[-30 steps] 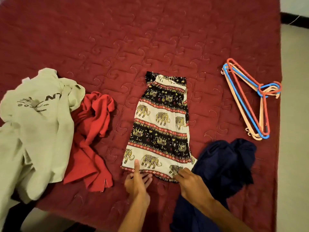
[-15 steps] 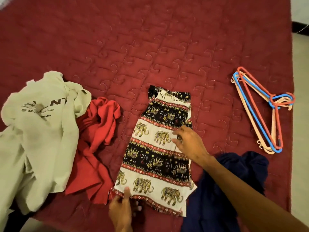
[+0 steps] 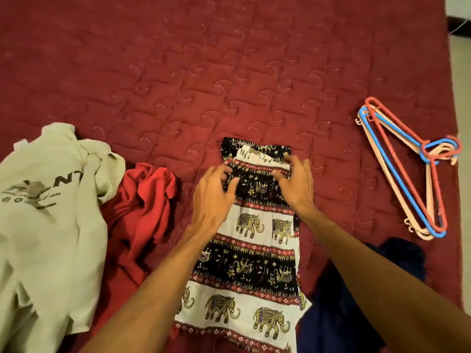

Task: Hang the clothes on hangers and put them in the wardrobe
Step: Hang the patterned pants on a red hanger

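two hands work the far end of the elephant-print shorts (image 3: 254,250). the left hand (image 3: 214,192) has its fingers curled onto the left corner of the waistband, and the right hand (image 3: 297,184) curls round the right corner, so both are gripping cloth.

everything sits on a dark red quilted bedspread (image 3: 229,72), with a strip of pale floor (image 3: 463,85) past its right edge. a stack of red, blue and beige hangers (image 3: 401,174) lies well off to the right. a pale shirt (image 3: 51,225) and a red garment (image 3: 142,207) are crumpled on the left, and a navy garment (image 3: 336,314) is just beside the shorts on the right.

the shorts lie flat mid-bed, long axis running straight away from the person, waistband far, hem near.
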